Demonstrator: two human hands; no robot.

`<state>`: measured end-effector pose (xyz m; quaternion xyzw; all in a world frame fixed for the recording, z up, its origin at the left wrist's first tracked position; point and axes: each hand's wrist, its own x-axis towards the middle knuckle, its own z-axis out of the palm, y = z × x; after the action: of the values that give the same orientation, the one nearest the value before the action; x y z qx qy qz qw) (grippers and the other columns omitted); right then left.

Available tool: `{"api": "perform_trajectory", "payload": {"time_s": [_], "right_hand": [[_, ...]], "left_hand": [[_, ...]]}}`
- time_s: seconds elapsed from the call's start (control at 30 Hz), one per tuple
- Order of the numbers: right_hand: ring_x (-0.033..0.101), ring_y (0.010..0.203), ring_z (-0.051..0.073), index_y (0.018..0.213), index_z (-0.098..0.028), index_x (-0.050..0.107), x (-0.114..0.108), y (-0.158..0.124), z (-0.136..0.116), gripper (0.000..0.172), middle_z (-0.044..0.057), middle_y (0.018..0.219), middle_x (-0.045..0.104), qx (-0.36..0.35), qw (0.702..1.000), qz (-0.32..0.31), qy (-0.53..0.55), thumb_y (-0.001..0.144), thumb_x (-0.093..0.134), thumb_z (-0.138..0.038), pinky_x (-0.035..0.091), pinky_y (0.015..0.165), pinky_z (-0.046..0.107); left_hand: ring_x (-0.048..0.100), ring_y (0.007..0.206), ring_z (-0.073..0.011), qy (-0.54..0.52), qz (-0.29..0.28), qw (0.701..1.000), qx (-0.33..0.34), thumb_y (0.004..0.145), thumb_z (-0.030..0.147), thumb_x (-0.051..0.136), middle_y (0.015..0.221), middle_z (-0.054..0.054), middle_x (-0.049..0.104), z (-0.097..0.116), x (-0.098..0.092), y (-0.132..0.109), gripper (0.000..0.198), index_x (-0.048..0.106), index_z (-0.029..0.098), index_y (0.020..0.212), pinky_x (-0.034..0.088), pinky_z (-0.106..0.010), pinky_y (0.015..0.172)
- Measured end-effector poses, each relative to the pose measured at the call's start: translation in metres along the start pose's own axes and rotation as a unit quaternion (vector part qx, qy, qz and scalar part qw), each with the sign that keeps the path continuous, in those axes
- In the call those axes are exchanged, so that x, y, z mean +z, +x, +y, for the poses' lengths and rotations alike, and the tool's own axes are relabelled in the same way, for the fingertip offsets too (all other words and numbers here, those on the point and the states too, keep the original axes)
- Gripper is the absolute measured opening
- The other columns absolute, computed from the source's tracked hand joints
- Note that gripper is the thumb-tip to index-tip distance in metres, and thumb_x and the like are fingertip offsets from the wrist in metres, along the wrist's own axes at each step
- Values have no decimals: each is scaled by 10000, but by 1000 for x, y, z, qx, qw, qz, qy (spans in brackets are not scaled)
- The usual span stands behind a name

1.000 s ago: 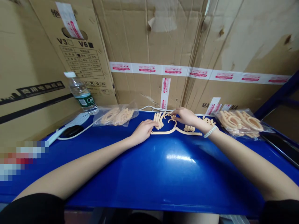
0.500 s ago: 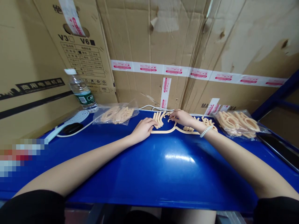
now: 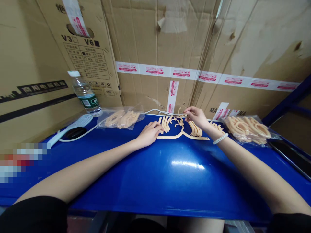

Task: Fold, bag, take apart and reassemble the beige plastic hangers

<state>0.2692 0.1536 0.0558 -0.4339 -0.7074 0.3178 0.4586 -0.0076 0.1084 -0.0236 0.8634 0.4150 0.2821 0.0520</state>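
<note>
My right hand (image 3: 196, 117) is raised behind the blue table's middle, pinching a beige curved hanger hook (image 3: 181, 112) between thumb and fingertips. More hooks (image 3: 179, 121) lie just below it in a loose cluster. My left hand (image 3: 151, 132) lies on the table with fingers bent loosely and extended, its fingertips beside the left end of a beige hanger base (image 3: 170, 137). A row of hanger arms (image 3: 166, 124) is fanned out next to those fingertips. Another stack of arms (image 3: 195, 129) lies under my right hand, and further pieces (image 3: 217, 127) lie partly behind my wrist.
Clear bags of beige hanger parts lie left (image 3: 122, 119) and right (image 3: 247, 128). A water bottle (image 3: 85, 94), a pale hairbrush (image 3: 73, 127) and a black oval object (image 3: 75, 132) stand at left. A dark flat device (image 3: 291, 157) lies at right. Cardboard (image 3: 150, 38) walls the back.
My right hand has risen from the hook cluster and shifted slightly right, lifting a hook. The stack of arms beneath it is now more visible. My left hand has stayed nearly still.
</note>
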Motion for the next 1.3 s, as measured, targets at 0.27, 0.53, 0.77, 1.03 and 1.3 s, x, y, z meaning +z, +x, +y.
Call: {"api": "perform_trajectory", "payload": {"time_s": [0.27,0.53,0.77,1.03,1.3], "right_hand": [[745,774,144,892,-193,651,-16,-44,-15,58,75,968,755,104,971,62,206,946,637,-176,630,727,246],[713,857,161,858,-196,717,-9,-90,-18,186,63,965,756,163,930,76,319,781,867,-275,598,848,288],[666,800,163,856,-237,629,4,-113,-32,354,-1,891,675,127,950,73,274,663,913,-321,561,761,305],[728,802,179,881,-245,472,30,-128,-29,574,-32,957,635,189,923,61,330,583,962,-264,571,756,306],[759,827,216,1002,-240,510,35,-130,-21,635,-27,857,710,220,906,8,361,572,975,-197,609,841,348]], "left_hand": [[547,1032,-262,-2,-12,1000,-26,954,148,500,1165,-68,584,3,-2,0,238,689,256,1050,464,-453,962],[571,1053,-228,-87,45,995,-21,978,154,428,1123,-68,581,12,-10,-1,210,628,212,1000,478,-399,977],[602,1097,-213,-237,94,966,34,996,222,496,1092,-83,620,55,-20,-9,184,657,191,912,492,-374,1001],[646,961,-184,-419,29,905,-67,836,191,693,1046,-65,597,72,-2,-21,111,722,200,943,590,-300,787],[645,818,-145,-525,17,839,-143,676,185,825,932,-15,642,64,5,-14,508,586,184,1124,566,-292,770]]}}
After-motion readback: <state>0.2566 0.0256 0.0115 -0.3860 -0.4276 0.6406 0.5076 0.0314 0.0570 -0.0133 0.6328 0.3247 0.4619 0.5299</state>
